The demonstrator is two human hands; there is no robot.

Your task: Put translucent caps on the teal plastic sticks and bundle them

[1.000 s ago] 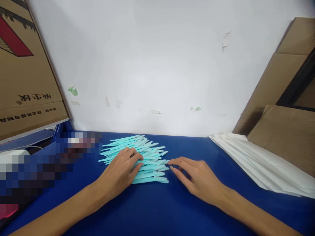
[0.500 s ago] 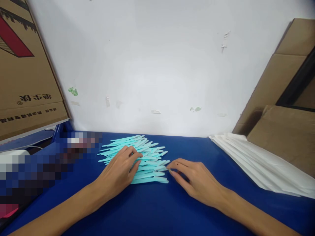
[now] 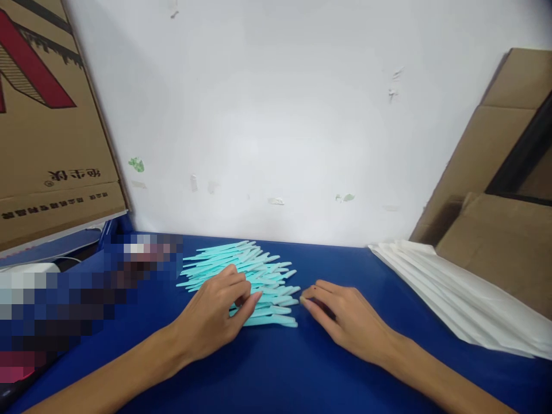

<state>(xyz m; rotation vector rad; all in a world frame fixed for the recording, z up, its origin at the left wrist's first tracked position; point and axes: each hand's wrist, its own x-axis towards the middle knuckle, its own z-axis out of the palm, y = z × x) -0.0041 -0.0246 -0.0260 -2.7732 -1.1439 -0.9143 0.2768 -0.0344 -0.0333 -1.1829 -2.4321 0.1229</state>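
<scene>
A loose heap of slim turquoise eyebrow razors (image 3: 276, 310) lies on the blue tabletop, their paler, bent ends pointing right. My left hand (image 3: 222, 305) lies over the near left part of the heap. Its fingers are curled and the thumb reaches across the razors; whatever the fingers hold, if anything, is hidden. Just off the heap's right side is my right hand (image 3: 340, 313), thumb and fingertips drawn together beside the razor tips. Nothing shows sticking out of that pinch, and a small gap separates it from the nearest razors.
White flat bags or sheets (image 3: 457, 299) are stacked at the right, against brown cardboard (image 3: 500, 241). A printed cardboard box (image 3: 47, 138) stands at the left above a blurred-out area. Behind the table (image 3: 276, 374) rises a white wall (image 3: 276, 115) with tape scraps.
My left hand's fingers have curled in and its thumb has moved right over the razors. My right hand has drawn slightly away from the razor tips. The view has shifted a little.
</scene>
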